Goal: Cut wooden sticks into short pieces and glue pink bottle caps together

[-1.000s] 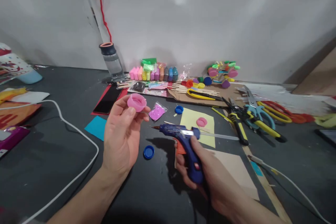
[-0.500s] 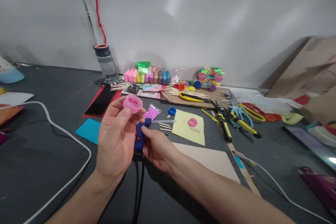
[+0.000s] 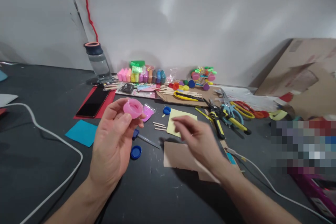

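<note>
Between the thumb and fingers of my left hand [image 3: 112, 136] is a pink bottle cap [image 3: 133, 108], its hollow side partly showing. My right hand [image 3: 198, 138] hovers above the yellow paper [image 3: 173, 122] and a piece of beige cardboard [image 3: 175, 155], its fingers bent and blurred; whether they hold anything cannot be made out. A glue gun [image 3: 135, 134] lies mostly hidden behind my left hand, next to a clear glue stick [image 3: 149, 141]. Just right of my left hand lies a blue cap [image 3: 136, 152]. Short wooden sticks [image 3: 159, 126] rest left of the yellow paper, below another blue cap [image 3: 166, 110].
Pliers [image 3: 217, 122] and scissors [image 3: 232, 113] lie at the right. Along the wall stand a water bottle [image 3: 99, 64] and colourful clay packs [image 3: 141, 76]. A phone [image 3: 93, 102] rests on red sheets at the left. White cables cross both sides of the table.
My right hand has let go of the glue gun and moved right, over the yellow paper. The pink cap stays in my left hand. The view has shifted slightly right.
</note>
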